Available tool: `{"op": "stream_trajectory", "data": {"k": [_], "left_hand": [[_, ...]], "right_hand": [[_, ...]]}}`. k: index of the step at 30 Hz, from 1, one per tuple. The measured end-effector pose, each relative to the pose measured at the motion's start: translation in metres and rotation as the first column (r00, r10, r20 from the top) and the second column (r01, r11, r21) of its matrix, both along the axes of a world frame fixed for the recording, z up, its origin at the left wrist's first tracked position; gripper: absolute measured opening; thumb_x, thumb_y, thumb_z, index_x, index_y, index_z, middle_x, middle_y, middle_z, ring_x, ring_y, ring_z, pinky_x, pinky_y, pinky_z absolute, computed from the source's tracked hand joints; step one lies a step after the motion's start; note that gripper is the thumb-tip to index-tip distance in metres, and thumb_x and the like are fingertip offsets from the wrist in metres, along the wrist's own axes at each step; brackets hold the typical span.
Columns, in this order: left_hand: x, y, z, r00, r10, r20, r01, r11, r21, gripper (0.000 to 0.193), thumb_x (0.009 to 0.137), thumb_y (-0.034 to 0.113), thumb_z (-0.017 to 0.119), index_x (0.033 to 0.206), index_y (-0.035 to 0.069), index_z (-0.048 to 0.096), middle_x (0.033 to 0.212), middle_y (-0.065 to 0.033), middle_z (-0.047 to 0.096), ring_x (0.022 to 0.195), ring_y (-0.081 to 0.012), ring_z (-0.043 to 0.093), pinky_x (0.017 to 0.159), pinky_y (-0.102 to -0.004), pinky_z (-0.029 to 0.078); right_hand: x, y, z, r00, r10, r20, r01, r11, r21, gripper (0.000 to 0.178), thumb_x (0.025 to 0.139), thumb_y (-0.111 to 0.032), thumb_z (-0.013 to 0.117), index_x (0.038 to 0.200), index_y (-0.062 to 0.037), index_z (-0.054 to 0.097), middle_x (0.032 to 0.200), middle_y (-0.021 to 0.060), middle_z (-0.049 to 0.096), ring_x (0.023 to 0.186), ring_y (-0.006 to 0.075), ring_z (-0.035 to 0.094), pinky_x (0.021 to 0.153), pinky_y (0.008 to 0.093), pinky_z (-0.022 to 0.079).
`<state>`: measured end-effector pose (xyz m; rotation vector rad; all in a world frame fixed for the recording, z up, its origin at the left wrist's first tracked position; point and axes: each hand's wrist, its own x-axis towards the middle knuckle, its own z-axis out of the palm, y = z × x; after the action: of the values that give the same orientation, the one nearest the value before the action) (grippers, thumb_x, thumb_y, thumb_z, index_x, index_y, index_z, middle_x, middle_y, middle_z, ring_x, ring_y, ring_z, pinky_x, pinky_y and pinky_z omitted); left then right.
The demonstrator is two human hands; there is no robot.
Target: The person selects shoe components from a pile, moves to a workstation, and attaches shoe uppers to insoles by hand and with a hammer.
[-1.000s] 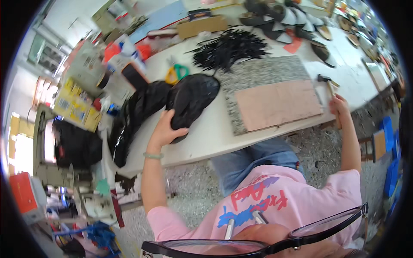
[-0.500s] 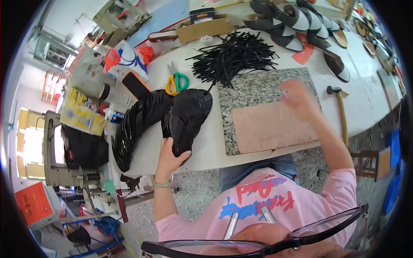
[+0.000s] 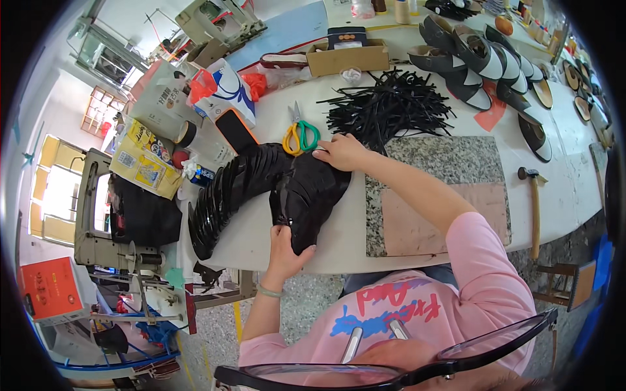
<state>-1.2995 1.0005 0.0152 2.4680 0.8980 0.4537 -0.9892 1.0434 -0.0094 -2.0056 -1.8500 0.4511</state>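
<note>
Two overlapping stacks of glossy black leather-like pieces lie on the left of the white table. My left hand (image 3: 287, 253) grips the near end of the right-hand stack (image 3: 310, 195), thumb on one side and fingers on the other. At that stack's far end, my right hand (image 3: 342, 153) has its fingers closed on the edge; the fingertips are partly hidden. The left-hand stack (image 3: 228, 195) fans out in a curved row, with neither hand on it. Scissors (image 3: 300, 135) with yellow and green handles lie just beyond the stacks.
Behind my right hand is a heap of black strips (image 3: 391, 107). A speckled stone slab (image 3: 450, 156) bearing a pinkish sheet (image 3: 424, 225) lies under my right forearm. Farther right are a hammer (image 3: 535, 215) and several shoes (image 3: 469, 58). A phone (image 3: 236, 130) stands near the left stack.
My right hand has moved left from above the stone slab to the far end of the black stack and taken hold there. My left hand keeps its grip. The view has shifted.
</note>
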Motion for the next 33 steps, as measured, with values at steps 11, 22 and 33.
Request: {"op": "stream_trajectory", "data": {"k": [11,22,33], "left_hand": [[0.007,-0.009,-0.007,0.988,-0.019,0.151,0.001,0.993,0.116,0.058,0.067,0.019,0.076,0.114,-0.005,0.050,0.107,-0.0218,0.053,0.101,-0.0390,0.044,0.089,-0.0456,0.039],[0.141,0.069,-0.014,0.975,0.006,0.221,-0.067,0.960,0.270,0.050,0.069,0.020,0.078,0.103,-0.003,0.050,0.101,-0.0251,0.052,0.101,-0.0415,0.044,0.086,-0.0465,0.041],[0.099,0.078,-0.018,0.957,0.066,0.282,-0.092,0.992,0.081,0.060,0.080,0.033,0.074,0.121,-0.006,0.054,0.130,-0.0254,0.052,0.119,-0.0375,0.053,0.099,-0.0398,0.043]], "right_hand": [[0.007,0.012,0.026,0.631,-0.010,-0.776,0.100,0.993,0.068,0.057,0.079,-0.046,0.072,0.119,-0.0062,0.064,0.110,0.0117,0.066,0.109,0.0236,0.058,0.096,0.0322,0.042],[0.072,0.077,0.062,0.955,-0.296,0.012,0.255,0.842,0.476,0.045,0.082,-0.045,0.064,0.100,-0.0034,0.069,0.104,0.0172,0.067,0.103,0.0340,0.060,0.090,0.0392,0.047],[0.077,-0.324,0.023,0.843,-0.326,-0.428,0.480,0.814,0.326,0.022,0.083,-0.021,0.069,0.100,-0.0068,0.071,0.090,0.0104,0.070,0.082,0.0255,0.065,0.075,0.0333,0.051]]}}
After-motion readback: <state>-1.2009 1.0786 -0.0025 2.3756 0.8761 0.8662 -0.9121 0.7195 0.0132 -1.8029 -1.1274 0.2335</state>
